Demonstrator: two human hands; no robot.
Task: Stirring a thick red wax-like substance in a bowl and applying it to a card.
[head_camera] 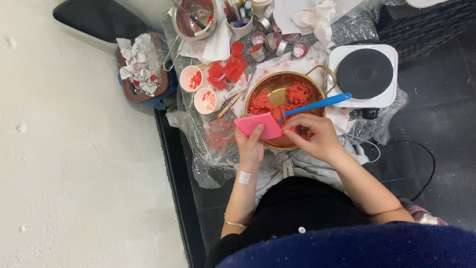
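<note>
Lots of crumbly red stuff (290, 99) left in the gold pan (258, 89), piled mostly at 12 o'clock and 9 o'clock inside it. Looks like only part way done, judging by that big pile.

Left hand (250, 149) gripping a pink flat mold (259, 125), thumb on top, held over the pan's rim at 7 o'clock. Right hand (312, 136) curled around the near end of a blue spatula (317, 104), handle pointing away toward 2 o'clock. Tip of the spatula right at the edge of the pink mold, seemingly pushing red stuff onto it.

Already done, by the look of it: two small white cups (198, 89) with red bits inside, out at 10 o'clock from the pan, and little round tins (277, 42) with red in them at 12 o'clock. A red toothed piece (227, 72) lying between cups and tins.

White hot plate (364, 74) with a black top at 3 o'clock of the pan, nothing on it.

Hard to tell: how much is on the pink mold, with the top side turned away. Near side of the pan hidden by both hands. Metal bowl (196, 20) at the top cut off by the edge.
</note>
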